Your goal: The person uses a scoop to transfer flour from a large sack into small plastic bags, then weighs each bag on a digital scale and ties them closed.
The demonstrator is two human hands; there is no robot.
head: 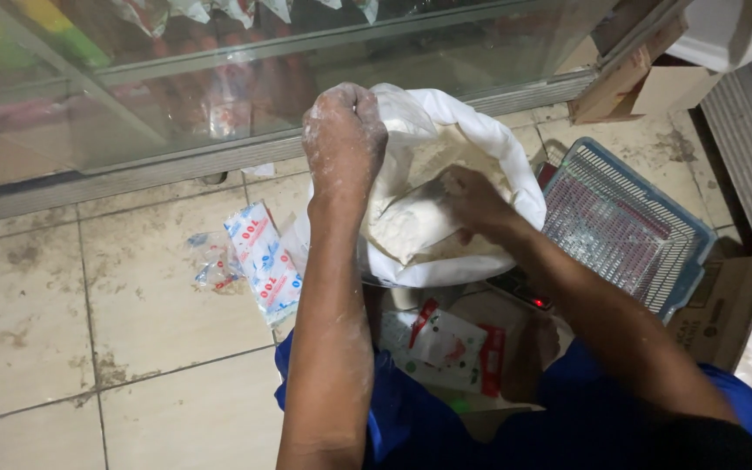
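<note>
1. At the far left lies the tiled floor [63, 305], beige and stained, with a glass-fronted cabinet [176, 96] standing along its upper edge.
2. On the floor, just left of the person's arm, lie some small plastic packets [258, 261], white with red and blue print; one crumpled clear wrapper [206, 261] is beside them.
3. The left hand [343, 139] is dusted with white powder. Its fingers are closed in a fist on the raised edge of a clear plastic bag [411, 204], above the sack.
4. The big white sack [489, 165] stands open in the middle, its rim rolled down, with white flour inside.
5. The right hand [473, 200] is down in the sack mouth, beside the clear bag, which holds some flour. Its fingers are curled, but I cannot tell what they grip.
6. Below the sack, near the blue clothing, lies a white packet with red marks [446, 348].
7. At the right lies a blue plastic basket [628, 218], then a brown cardboard box [728, 305].
</note>
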